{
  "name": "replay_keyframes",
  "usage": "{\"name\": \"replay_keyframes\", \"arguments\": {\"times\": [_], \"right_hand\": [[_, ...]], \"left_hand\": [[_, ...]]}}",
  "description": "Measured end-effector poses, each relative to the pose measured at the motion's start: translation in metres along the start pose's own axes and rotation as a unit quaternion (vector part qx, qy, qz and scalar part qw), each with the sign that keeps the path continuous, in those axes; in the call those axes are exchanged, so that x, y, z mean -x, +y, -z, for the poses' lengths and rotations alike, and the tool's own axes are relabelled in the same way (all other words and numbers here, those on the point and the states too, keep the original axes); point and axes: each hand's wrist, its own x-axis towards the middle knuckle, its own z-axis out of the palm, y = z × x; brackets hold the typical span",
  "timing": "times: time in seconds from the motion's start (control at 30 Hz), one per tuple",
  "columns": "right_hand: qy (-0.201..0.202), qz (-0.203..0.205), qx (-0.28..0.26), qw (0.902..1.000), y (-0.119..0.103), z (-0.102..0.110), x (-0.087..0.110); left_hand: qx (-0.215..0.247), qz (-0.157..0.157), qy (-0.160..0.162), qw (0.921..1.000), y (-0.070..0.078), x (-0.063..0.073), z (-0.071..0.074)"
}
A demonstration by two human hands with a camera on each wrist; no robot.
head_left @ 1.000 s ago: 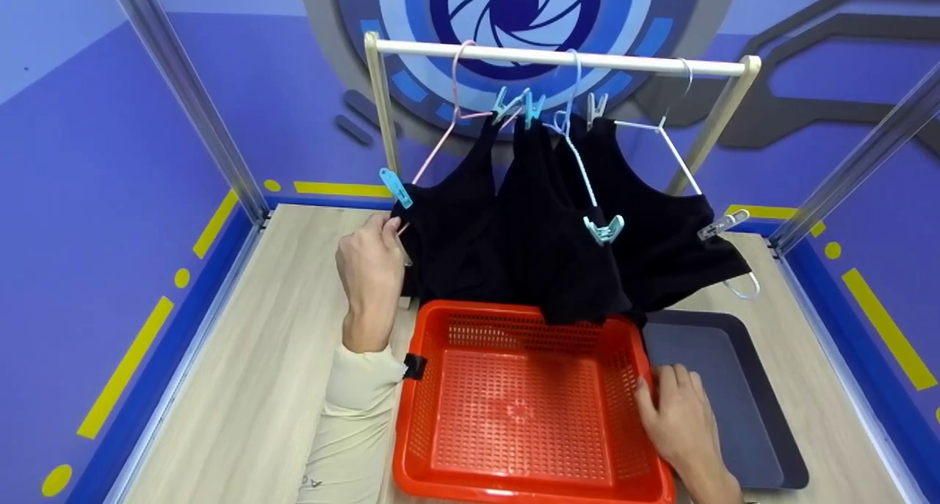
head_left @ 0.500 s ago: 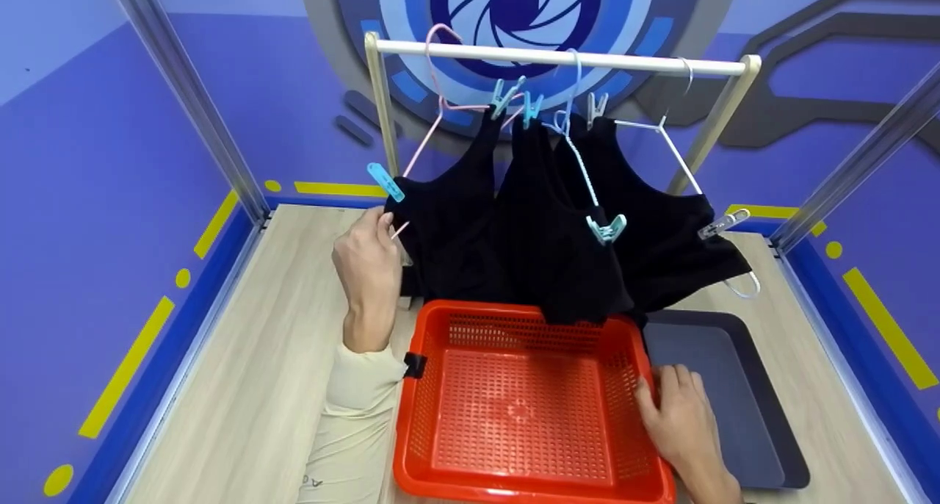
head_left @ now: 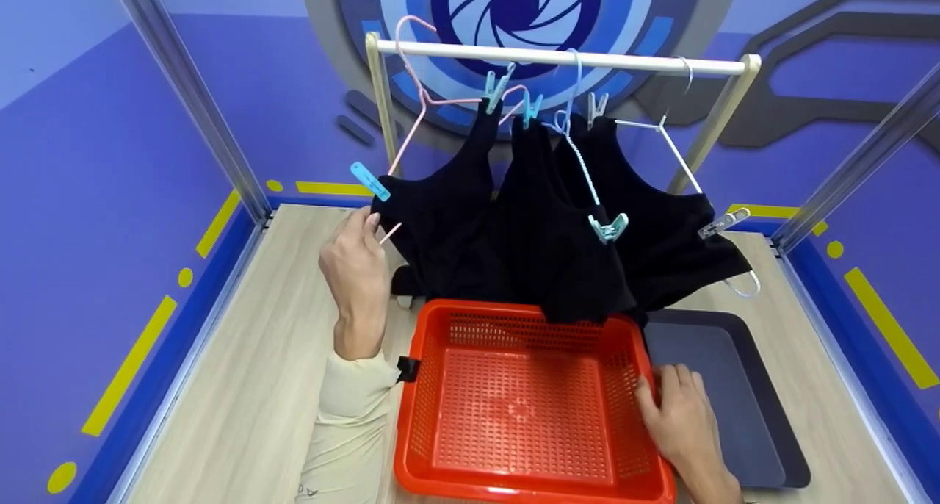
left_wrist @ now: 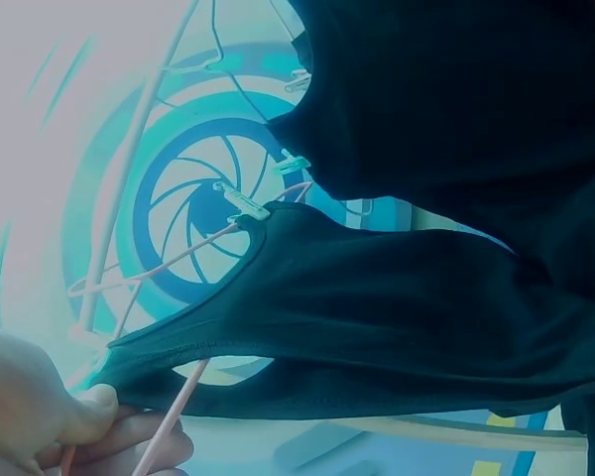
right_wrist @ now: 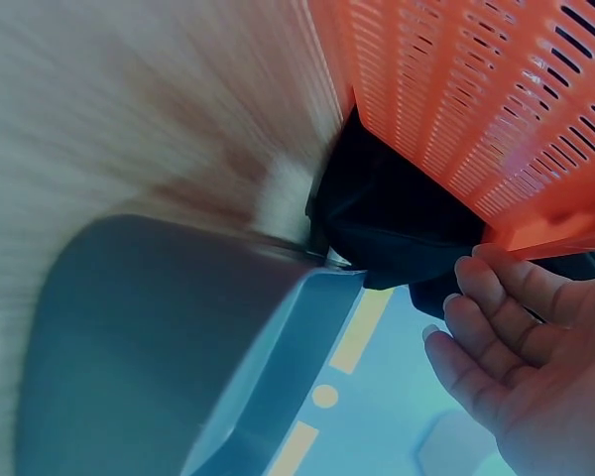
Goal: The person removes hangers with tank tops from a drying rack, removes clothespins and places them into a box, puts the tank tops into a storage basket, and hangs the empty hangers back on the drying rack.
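Head view: the left hand [head_left: 356, 269] pinches the edge of one black top [head_left: 437, 214], of three on three hangers [head_left: 424, 106] with six clips [head_left: 370, 181]; the right hand [head_left: 681, 412] rests on one red basket [head_left: 536, 492]. Left wrist: the top stretches away from pinching fingers [left_wrist: 87, 416]. Right wrist: fingers bend loosely beside the basket

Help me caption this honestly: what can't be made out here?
Sleeve print: head view, too small to read.
Pink hanger, lower corner: left wrist view, hidden by left hand and bottom edge.
Rack, lower right post: head view, behind rightmost black garment.
Tray, left side: head view, behind red basket.
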Motion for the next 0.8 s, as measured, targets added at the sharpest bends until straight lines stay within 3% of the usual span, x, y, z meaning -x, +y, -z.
{"name": "replay_keyframes", "arguments": {"times": [0.2, 0.8], "right_hand": [[0.001, 0.001, -0.002, 1.0000, 0.000, 0.000, 0.000], [-0.013, -0.020, -0.009, 0.9997, -0.001, 0.002, 0.000]], "left_hand": [[0.004, -0.016, 0.020, 0.9997, -0.005, 0.003, 0.006], [-0.003, -0.020, 0.025, 0.9995, -0.020, 0.011, 0.025]]}}
